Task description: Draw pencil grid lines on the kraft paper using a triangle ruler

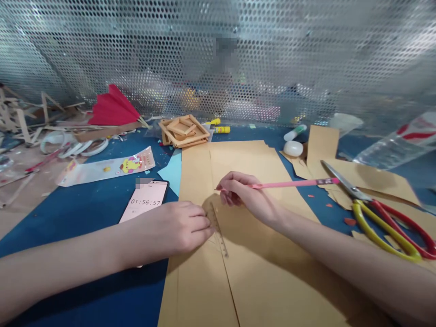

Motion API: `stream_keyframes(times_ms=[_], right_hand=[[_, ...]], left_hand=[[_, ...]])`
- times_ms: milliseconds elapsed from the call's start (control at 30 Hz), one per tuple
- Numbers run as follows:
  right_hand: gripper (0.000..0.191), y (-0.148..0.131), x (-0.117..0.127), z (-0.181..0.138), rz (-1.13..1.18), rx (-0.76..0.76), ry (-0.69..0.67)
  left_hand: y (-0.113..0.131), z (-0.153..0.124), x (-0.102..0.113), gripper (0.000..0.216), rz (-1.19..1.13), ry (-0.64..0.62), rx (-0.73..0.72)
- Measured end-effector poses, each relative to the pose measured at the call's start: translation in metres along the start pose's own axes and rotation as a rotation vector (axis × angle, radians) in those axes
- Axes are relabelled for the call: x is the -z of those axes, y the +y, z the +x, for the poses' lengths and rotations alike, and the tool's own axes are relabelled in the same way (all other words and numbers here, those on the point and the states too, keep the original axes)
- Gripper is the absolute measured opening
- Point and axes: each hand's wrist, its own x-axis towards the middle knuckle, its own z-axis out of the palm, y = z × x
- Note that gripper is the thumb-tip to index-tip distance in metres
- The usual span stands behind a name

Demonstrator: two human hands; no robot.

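Large sheets of brown kraft paper (pixel 245 154) lie in front of me, with an edge or seam running lengthwise between them. My left hand (pixel 189 227) rests on the paper, fingers curled and pressing on a clear ruler (pixel 220 231); part of the ruler is hidden beneath them. Just right of it, my right hand (pixel 238 188) is closed around a long pink pencil (pixel 289 184). The pencil's tip points left, close to the paper near the ruler's far end. Under my left wrist, partly covered, is a phone (pixel 146 200) showing a running timer.
Scissors (pixel 361 195) with red and yellow handles lie at right among paper offcuts (pixel 384 177). Behind them leans a plastic bottle (pixel 402 141). Stacked wooden frames (pixel 185 129), glue sticks (pixel 221 129), tape rolls (pixel 85 147) and a red folded fan shape (pixel 114 106) line the back.
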Motion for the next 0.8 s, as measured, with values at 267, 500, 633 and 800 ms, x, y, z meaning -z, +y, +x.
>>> stream_keyframes(times_ms=[267, 500, 633, 800], right_hand=[[0.033, 0.009, 0.003, 0.000, 0.066, -0.083, 0.008], [0.033, 0.010, 0.006, 0.000, 0.126, -0.089, -0.007], [0.033, 0.009, 0.006, 0.000, 0.147, -0.096, -0.003], [0.032, 0.009, 0.007, -0.001, 0.134, -0.088, 0.010]], left_hand=[[0.005, -0.005, -0.010, 0.028, 0.037, 0.035, 0.028], [-0.001, 0.000, -0.004, 0.042, -0.068, 0.024, 0.043], [-0.003, -0.001, 0.000, 0.045, -0.101, -0.018, 0.036], [-0.007, -0.003, -0.002, 0.044, -0.147, -0.063, 0.038]])
